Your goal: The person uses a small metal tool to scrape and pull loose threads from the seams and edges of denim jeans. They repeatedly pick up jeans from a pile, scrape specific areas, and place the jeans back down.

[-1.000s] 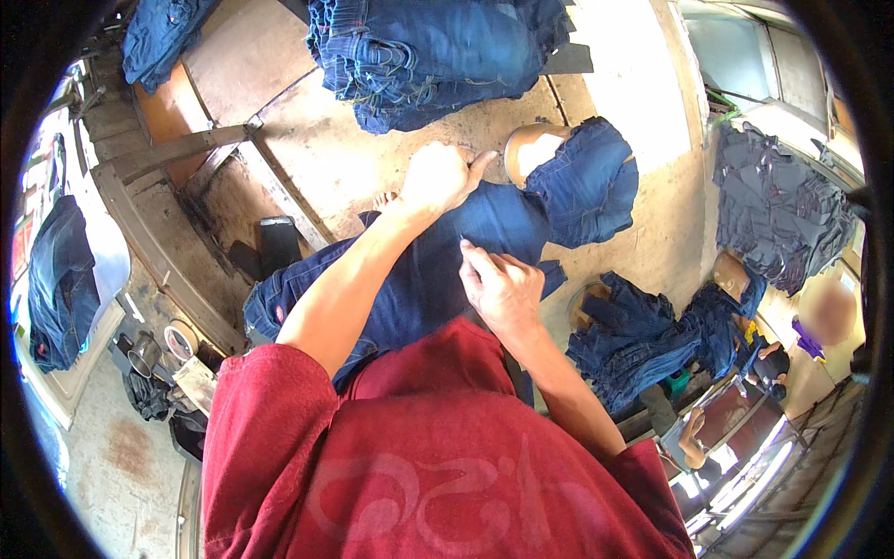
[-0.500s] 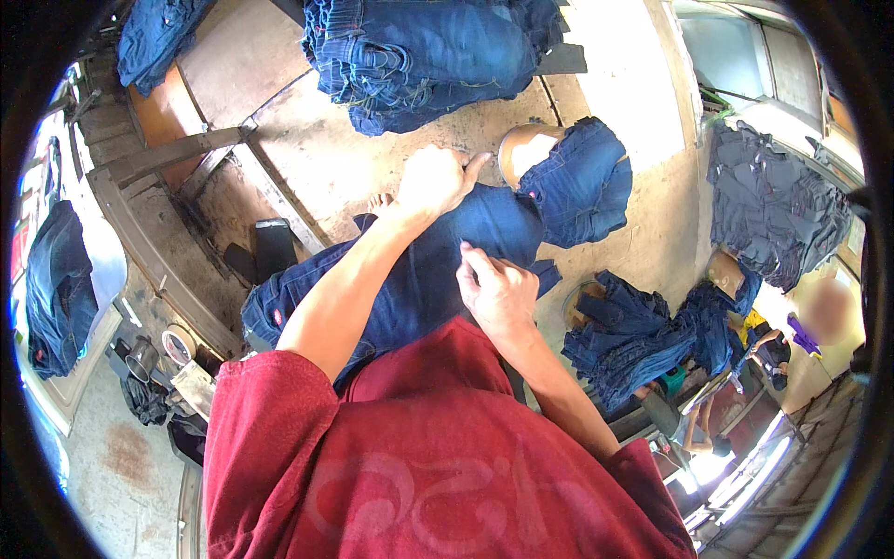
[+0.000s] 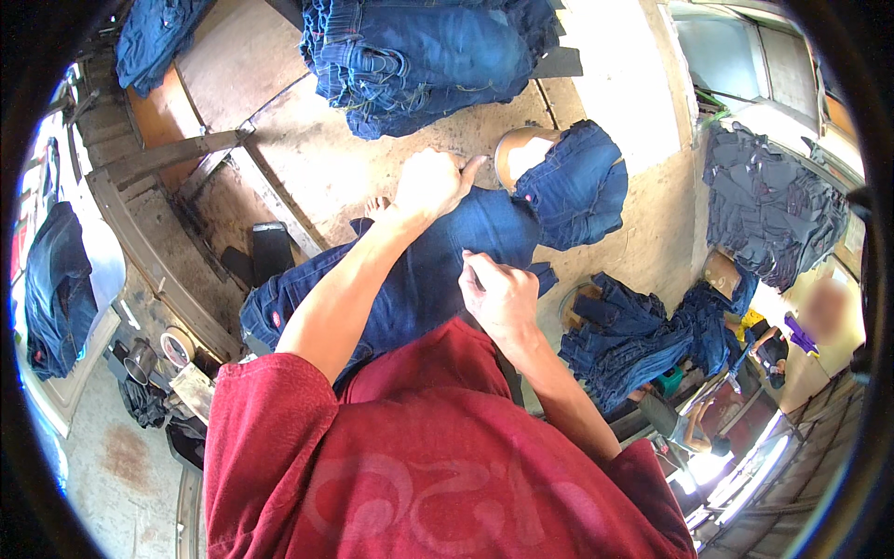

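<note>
Here the dark blue jeans (image 3: 419, 279) stretch lengthwise from near-left to far-right across the workbench (image 3: 326, 168), left hand (image 3: 433, 182) gripping their far end, right hand (image 3: 498, 293) pinching the near edge.

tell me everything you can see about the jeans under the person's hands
The dark blue denim jeans lie spread flat on the worn wooden worktable, one end trailing off its near edge. The left hand presses, closed, on the far end; the right hand pinches the fabric in its fingers. The denim looks stiff, with lighter stitching.
</note>
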### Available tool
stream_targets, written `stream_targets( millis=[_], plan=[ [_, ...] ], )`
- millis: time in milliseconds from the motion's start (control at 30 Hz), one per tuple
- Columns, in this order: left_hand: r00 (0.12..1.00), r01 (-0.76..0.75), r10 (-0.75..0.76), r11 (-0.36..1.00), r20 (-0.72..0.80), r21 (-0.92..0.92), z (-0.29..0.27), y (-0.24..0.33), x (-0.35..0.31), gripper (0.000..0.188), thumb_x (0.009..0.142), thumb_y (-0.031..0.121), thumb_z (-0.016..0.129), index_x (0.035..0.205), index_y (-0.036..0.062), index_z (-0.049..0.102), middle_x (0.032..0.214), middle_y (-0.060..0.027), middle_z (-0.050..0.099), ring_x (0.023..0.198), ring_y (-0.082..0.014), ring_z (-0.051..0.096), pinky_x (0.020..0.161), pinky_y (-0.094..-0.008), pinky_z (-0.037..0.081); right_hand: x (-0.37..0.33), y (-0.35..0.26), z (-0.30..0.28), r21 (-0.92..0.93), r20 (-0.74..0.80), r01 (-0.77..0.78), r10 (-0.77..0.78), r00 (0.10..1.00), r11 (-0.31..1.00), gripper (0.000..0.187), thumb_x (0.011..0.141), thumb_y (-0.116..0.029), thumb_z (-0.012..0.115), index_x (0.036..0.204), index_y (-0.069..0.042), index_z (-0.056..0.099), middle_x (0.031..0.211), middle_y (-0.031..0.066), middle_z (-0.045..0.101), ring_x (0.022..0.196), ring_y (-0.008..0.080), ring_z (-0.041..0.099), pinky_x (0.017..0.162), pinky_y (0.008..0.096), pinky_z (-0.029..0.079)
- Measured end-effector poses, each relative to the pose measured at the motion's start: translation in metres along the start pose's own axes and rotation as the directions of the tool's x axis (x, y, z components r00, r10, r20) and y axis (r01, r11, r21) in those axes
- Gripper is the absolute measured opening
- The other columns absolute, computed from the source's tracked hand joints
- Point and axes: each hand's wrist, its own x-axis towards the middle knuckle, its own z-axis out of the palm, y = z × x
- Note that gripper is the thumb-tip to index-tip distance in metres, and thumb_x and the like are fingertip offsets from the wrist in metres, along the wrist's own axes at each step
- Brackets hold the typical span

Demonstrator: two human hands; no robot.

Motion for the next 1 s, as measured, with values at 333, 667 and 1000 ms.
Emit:
stream_targets(
  millis=[333,667,1000],
  plan=[
    [0.987,0.074,-0.068,0.997,0.146,-0.035,-0.011,0.006,0.003,0.059,0.105,0.051,0.064,0.071,0.0047,0.079,0.068,-0.0220,0.072,0.065,-0.0409,0.074,0.064,-0.0497,0.062,0.000,0.006,0.003,-0.021,0.040,0.003,-0.002,0.999,1.000,0.013,0.091,-0.009,0.078,0.104,-0.013,0.077,0.065,0.0040,0.069,0.052,0.0220,0.069,0.049,0.0369,0.055],
    [0.980,0.083,-0.086,0.996,0.182,0.021,-0.010,0.005,0.000,0.058,0.106,0.051,0.063,0.078,0.0042,0.082,0.071,-0.0233,0.073,0.069,-0.0416,0.075,0.067,-0.0495,0.062,0.004,0.004,-0.002,-0.098,0.073,-0.007,0.014,0.997,0.995,0.013,0.094,-0.014,0.076,0.106,-0.013,0.079,0.071,0.0067,0.075,0.058,0.0263,0.074,0.053,0.0378,0.058],
    [0.751,0.302,-0.154,0.945,0.642,-0.127,-0.150,-0.028,-0.041,0.082,0.089,0.073,0.076,0.132,0.0033,0.074,0.119,-0.0230,0.079,0.110,-0.0360,0.077,0.097,-0.0498,0.059,-0.029,-0.019,-0.041,0.530,0.026,-0.384,0.438,0.899,0.756,0.020,0.104,0.002,0.070,0.122,0.003,0.076,0.101,0.0116,0.083,0.081,0.0119,0.077,0.073,0.0257,0.062]
  ],
)
